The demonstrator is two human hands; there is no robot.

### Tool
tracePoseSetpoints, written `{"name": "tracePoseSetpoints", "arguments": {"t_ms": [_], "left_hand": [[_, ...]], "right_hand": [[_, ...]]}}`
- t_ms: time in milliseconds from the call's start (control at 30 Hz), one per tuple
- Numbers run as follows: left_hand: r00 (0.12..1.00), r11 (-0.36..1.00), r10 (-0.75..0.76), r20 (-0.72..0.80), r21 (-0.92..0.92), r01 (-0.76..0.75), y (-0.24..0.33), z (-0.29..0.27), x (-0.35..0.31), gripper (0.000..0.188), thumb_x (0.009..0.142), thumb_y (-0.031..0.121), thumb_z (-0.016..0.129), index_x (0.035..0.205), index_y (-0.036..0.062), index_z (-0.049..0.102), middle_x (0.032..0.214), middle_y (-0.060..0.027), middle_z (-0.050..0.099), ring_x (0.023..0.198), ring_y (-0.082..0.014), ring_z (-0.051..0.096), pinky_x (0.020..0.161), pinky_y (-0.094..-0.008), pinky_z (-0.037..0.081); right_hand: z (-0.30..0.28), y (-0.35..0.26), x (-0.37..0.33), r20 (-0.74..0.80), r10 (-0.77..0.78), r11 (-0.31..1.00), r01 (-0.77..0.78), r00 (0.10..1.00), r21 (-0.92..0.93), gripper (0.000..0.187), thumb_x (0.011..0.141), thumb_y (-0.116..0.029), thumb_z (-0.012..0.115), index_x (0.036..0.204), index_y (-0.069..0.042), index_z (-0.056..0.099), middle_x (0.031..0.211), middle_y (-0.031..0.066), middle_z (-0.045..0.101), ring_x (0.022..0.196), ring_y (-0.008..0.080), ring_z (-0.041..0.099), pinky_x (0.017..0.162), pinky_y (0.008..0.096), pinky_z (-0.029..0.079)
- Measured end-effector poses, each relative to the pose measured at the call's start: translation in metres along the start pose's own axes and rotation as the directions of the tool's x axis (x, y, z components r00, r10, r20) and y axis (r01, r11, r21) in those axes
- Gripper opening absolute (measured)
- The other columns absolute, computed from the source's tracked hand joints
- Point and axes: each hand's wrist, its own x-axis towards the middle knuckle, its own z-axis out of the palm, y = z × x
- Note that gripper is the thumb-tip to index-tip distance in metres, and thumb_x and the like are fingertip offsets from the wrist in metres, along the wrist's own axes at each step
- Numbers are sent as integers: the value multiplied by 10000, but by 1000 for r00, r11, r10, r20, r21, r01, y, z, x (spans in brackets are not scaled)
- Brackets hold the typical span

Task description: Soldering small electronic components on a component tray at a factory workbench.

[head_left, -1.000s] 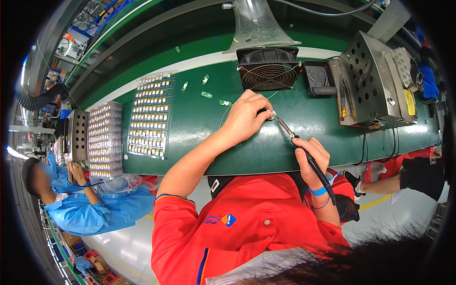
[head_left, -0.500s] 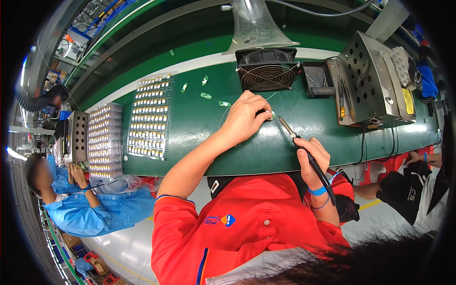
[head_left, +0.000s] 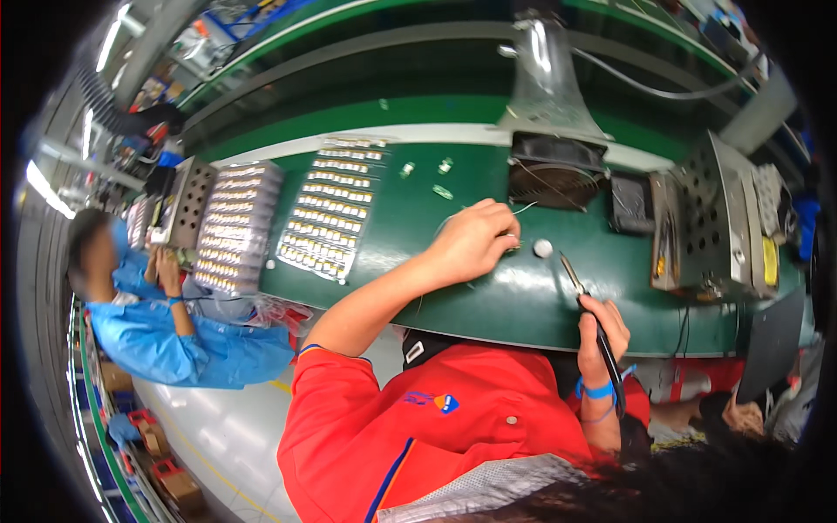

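Note:
My left hand rests over the green bench with its fingers curled together in a pinch; what is between the fingertips is too small to make out. Thin wire shows by its knuckles. Just right of the fingertips sits a small round whitish piece, apart from the hand. My right hand grips a soldering iron by its black handle, the metal tip pointing up and left, short of the round piece. Beyond my left hand lie several small green circuit boards.
Left of my hands lies a clear tray of small parts, beside a stack of such trays. A black fan, a dark shallow tray and a perforated metal box line the far right. A co-worker in blue sits at left.
The view has shifted, so the bench appears further right and lower. The round piece, earlier hidden or at the fingertips, now shows apart from my left hand. The iron stays in my right hand.

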Motion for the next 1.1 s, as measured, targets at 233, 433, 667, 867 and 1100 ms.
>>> {"name": "tracePoseSetpoints", "arguments": {"t_ms": [233, 433, 667, 867, 1100], "left_hand": [[957, 857, -144, -250, 452, 247, -124, -110, 77, 330, 870, 273, 533, 1061, 23, 629, 1025, -203, 621, 963, -357, 593, 834, -393, 468], [802, 460, -455, -387, 669, 583, -262, -152, 78, 415, 811, 422, 593, 966, 36, 596, 1009, -210, 615, 963, -398, 581, 800, -481, 468], [867, 652, -305, -395, 576, 492, -316, -192, 67, 183, 713, 122, 613, 828, -20, 624, 779, -212, 642, 713, -351, 642, 668, -408, 505], [852, 807, -521, -54, -354, 472, -91, -114, -15, 267, 809, 28, 621, 1068, -31, 588, 900, -93, 642, 777, -141, 618, 705, -249, 513], [994, 988, -13, 105, -153, 29, 2, 8, -1, 150, 796, 33, 643, 940, -9, 640, 875, -100, 624, 794, -213, 604, 703, -298, 479]], "right_hand": [[0, -6, 1, -31, -19, 1000, 18, 999, -23, 147, 748, 7, 620, 893, 17, 645, 658, 117, 557, 590, 237, 506, 566, 320, 400], [2, 2, 9, -65, -114, 993, 115, 991, 10, 195, 742, 4, 627, 931, -32, 654, 682, 91, 586, 593, 238, 526, 570, 327, 416], [4, 6, -1, -175, -140, 990, 144, 975, 7, 187, 755, -47, 682, 941, -55, 662, 678, 73, 591, 580, 215, 528, 547, 320, 432], [-3, -2, 3, -63, -42, 995, 48, 997, 91, 173, 748, 11, 626, 918, -20, 644, 668, 96, 561, 594, 230, 515, 561, 328, 409], [-8, 2, 6, -91, 13, 1000, -12, 996, 11, 150, 789, 0, 549, 910, 28, 632, 638, 84, 515, 579, 166, 486, 533, 277, 375]]}}
